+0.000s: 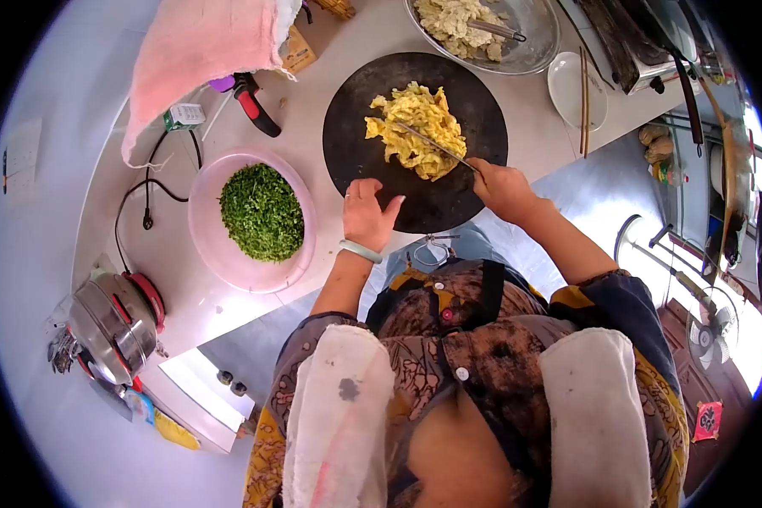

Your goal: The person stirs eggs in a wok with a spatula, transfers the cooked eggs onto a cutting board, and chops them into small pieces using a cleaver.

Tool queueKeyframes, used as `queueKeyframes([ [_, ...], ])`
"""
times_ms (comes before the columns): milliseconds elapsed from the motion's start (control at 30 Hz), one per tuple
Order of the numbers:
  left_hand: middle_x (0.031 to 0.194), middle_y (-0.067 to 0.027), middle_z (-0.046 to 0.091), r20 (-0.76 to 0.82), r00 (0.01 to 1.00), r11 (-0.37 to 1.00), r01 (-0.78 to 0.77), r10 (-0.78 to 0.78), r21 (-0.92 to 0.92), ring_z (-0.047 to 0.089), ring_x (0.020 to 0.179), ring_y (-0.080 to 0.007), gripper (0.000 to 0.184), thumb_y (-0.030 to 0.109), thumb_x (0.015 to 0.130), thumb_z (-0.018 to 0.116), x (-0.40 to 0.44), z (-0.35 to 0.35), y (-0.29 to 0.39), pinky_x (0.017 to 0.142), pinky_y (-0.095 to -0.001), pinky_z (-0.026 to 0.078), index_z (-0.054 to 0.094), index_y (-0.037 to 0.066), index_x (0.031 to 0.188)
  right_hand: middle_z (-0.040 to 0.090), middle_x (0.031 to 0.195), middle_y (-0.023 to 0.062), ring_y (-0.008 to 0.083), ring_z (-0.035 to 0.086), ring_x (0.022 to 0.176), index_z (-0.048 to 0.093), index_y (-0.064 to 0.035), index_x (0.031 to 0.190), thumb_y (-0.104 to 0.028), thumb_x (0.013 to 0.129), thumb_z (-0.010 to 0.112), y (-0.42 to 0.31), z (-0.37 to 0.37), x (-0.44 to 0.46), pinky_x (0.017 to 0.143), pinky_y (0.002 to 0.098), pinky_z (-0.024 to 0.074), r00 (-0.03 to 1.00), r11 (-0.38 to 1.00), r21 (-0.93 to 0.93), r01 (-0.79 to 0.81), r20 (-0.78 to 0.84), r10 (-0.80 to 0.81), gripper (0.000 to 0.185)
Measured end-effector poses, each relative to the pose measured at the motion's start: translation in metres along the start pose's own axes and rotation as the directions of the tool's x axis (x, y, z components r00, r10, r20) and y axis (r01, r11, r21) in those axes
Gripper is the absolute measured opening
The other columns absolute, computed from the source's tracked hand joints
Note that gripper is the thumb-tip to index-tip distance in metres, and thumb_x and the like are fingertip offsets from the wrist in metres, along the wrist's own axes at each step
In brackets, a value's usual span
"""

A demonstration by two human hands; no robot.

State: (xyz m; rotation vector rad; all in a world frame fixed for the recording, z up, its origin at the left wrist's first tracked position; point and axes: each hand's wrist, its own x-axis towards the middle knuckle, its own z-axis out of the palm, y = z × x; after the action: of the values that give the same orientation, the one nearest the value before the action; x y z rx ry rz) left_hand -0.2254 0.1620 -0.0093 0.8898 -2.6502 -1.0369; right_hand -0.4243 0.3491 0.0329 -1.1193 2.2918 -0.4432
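My right hand (501, 191) is closed round the handle of a knife (436, 146), whose blade lies across a heap of yellow scrambled egg (415, 127). The egg sits on a round dark board (356, 110). At the board's lower left edge is my left hand (369, 213), fingers and thumb apart, holding nothing, with a pale bangle on the wrist. To its left stands a pink bowl (201, 222) with chopped greens (262, 212) inside.
A metal bowl (543, 52) of pale food with a utensil stands behind the board. Right of it are a white plate (599, 97) and chopsticks (583, 102). A pink cloth (199, 59), a black cord (146, 182) and a steel pot (110, 326) are at left.
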Motion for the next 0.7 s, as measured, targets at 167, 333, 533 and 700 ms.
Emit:
queueKeyframes([
  [167,0.098,-0.0152,0.052,0.21,0.978,0.999,-0.009,-0.001,0.048,0.053,0.091,-0.0359,0.046,0.023,0.072,0.08,0.01,-0.012,-0.004,0.079,-0.0453,0.045,0.049,0.004,0.098,0.066,0.079,0.0205,0.0378,0.065,0.073,0.057,-0.0061,0.12,-0.021,0.092,0.047,-0.013,-0.02,-0.005,0.068,0.0481,0.0521,0.999,0.999,0.05,-0.014,0.039,0.012,0.033],
  [333,0.099,-0.0161,0.05,0.332,0.943,0.992,-0.019,-0.024,0.127,0.052,0.094,-0.0369,0.049,0.023,0.07,0.082,0.017,-0.015,0.002,0.082,-0.046,0.043,0.046,0.004,0.098,0.064,0.078,0.0249,0.0425,0.062,0.075,0.056,-0.0031,0.12,-0.019,0.092,0.049,-0.04,-0.035,-0.015,0.071,0.0509,0.0497,0.999,0.997,0.081,-0.006,0.051,0.002,0.033],
  [533,0.102,-0.0176,0.051,0.395,0.911,0.976,0.037,-0.12,0.213,0.052,0.099,-0.0377,0.049,0.025,0.069,0.083,0.022,-0.018,0.009,0.086,-0.0458,0.044,0.05,0.003,0.098,0.064,0.075,0.0234,0.042,0.064,0.075,0.055,0.0003,0.097,-0.019,0.089,0.049,-0.029,0.011,0.008,0.069,0.0519,0.0505,0.995,0.996,0.016,-0.083,0.05,0.083,0.022],
  [700,0.103,-0.0175,0.052,0.404,0.908,0.968,0.011,-0.115,0.249,0.054,0.1,-0.0377,0.051,0.026,0.068,0.084,0.026,-0.017,0.011,0.087,-0.0453,0.045,0.051,0.001,0.098,0.065,0.077,0.0236,0.042,0.064,0.075,0.054,0.0006,0.099,-0.02,0.089,0.049,-0.026,0.012,0.012,0.07,0.0519,0.0509,0.995,0.997,-0.021,-0.078,0.066,0.079,0.023],
])
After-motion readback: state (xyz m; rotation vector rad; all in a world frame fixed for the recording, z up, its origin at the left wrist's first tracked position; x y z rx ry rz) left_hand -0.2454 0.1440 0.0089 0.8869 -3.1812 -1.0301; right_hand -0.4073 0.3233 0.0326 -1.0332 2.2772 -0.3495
